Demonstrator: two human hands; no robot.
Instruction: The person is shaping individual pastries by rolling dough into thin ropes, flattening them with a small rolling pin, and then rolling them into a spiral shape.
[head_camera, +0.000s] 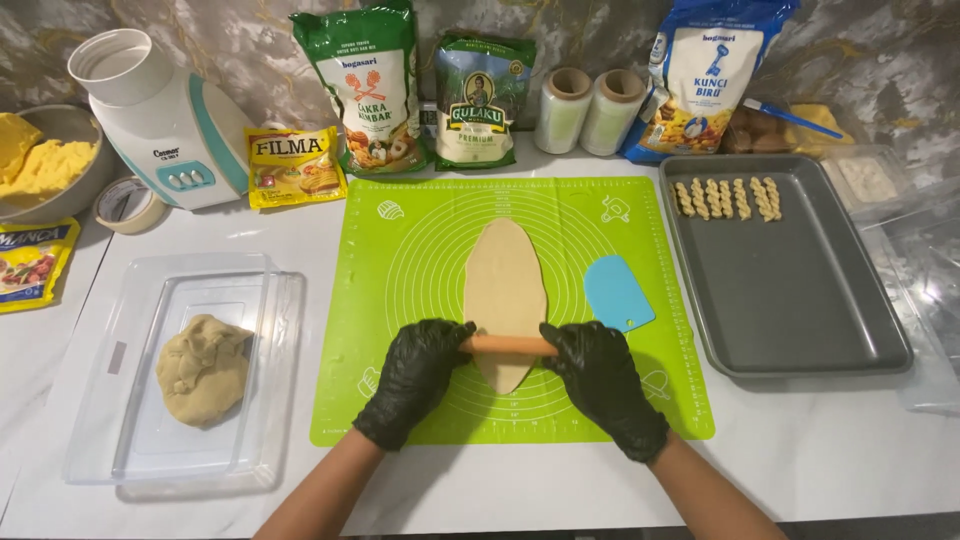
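On the green mat (420, 240), dough (503, 270) — beneath pin (508, 345) — between gloved fingers (452, 335).

I have one view only, from the camera on the wearer's head, looking steeply down and forward over the white counter (800, 460). It sits fairly near: my forearms enter from the bottom edge and the green silicone mat (420, 250) fills the middle. The far marbled wall (250, 30) closes the top of the frame. The baking tray (790, 300) lies to the right, the clear plastic container (140, 420) to the left, both fully in view
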